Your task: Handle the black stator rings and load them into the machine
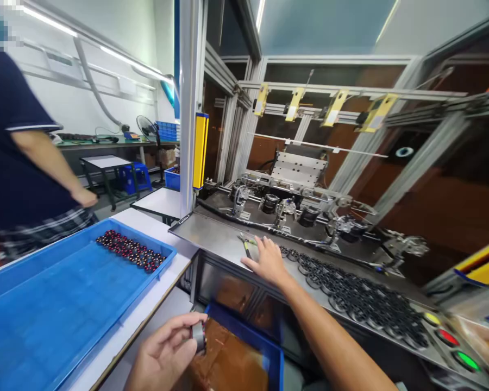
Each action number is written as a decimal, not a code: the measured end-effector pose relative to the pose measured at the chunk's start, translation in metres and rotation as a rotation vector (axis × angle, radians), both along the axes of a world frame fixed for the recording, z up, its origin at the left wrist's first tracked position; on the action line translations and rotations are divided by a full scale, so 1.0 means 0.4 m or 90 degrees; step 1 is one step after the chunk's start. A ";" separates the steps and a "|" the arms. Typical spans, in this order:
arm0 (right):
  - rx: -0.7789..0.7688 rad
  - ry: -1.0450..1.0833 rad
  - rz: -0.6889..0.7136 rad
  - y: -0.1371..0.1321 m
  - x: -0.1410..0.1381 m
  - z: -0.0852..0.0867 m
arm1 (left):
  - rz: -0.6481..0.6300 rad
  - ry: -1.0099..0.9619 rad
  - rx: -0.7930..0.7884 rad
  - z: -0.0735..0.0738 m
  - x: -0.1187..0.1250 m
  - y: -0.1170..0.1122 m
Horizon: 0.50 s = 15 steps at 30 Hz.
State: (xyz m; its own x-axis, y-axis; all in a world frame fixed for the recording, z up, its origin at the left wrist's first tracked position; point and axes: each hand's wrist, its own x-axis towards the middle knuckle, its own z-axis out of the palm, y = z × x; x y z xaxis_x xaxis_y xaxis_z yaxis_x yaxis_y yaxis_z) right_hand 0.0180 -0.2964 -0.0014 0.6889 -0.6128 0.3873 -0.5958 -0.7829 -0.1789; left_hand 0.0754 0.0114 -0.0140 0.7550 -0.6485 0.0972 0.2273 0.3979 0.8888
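Cyl. part (198,335) held by L hand (167,347), could be dropped in blue bin (250,332) below if pinch slips; R hand (270,262) spread wide, pliers (246,248) just beside

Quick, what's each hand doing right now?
Left hand: closed on a small dark cylindrical part.
Right hand: open, beside the pliers; contact unclear.

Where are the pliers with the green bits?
In the head view, the pliers lie near the middle, on the metal ledge, close by the right hand and left of the black rings.
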 end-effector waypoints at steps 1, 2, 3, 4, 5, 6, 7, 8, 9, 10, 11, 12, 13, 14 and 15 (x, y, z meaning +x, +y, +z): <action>0.006 0.018 -0.002 0.001 0.006 -0.001 | 0.011 -0.020 0.006 0.003 0.003 0.002; 0.012 0.032 0.004 0.003 0.008 0.001 | 0.008 -0.052 0.010 0.005 0.007 0.006; 0.018 0.041 0.016 0.004 0.007 0.005 | -0.005 -0.090 0.013 0.005 0.012 0.011; 0.025 0.045 0.032 0.003 0.004 0.010 | -0.026 -0.131 0.014 0.005 0.017 0.018; 0.033 0.044 0.051 0.000 0.000 0.016 | -0.053 -0.167 0.015 0.004 0.021 0.024; 0.044 0.039 0.071 -0.004 -0.004 0.022 | -0.080 -0.196 0.014 0.003 0.024 0.030; 0.060 0.030 0.089 -0.009 -0.009 0.029 | -0.101 -0.216 0.012 0.003 0.024 0.035; 0.081 0.016 0.104 -0.011 -0.015 0.037 | -0.112 -0.228 0.007 0.003 0.022 0.039; 0.108 -0.005 0.118 -0.011 -0.024 0.046 | -0.114 -0.233 0.003 0.005 0.018 0.043; 0.141 -0.035 0.129 -0.004 -0.038 0.055 | -0.119 -0.238 0.002 0.008 0.012 0.045; 0.182 -0.070 0.140 0.009 -0.058 0.063 | -0.122 -0.242 0.006 0.011 0.006 0.046; 0.231 -0.109 0.154 0.032 -0.084 0.067 | -0.125 -0.245 0.014 0.015 -0.001 0.047; 0.283 -0.150 0.171 0.063 -0.118 0.066 | -0.125 -0.243 0.025 0.019 -0.009 0.047; 0.342 -0.183 0.195 0.103 -0.158 0.056 | -0.127 -0.239 0.038 0.023 -0.016 0.047; 0.405 -0.212 0.226 0.151 -0.203 0.037 | -0.130 -0.234 0.054 0.026 -0.023 0.047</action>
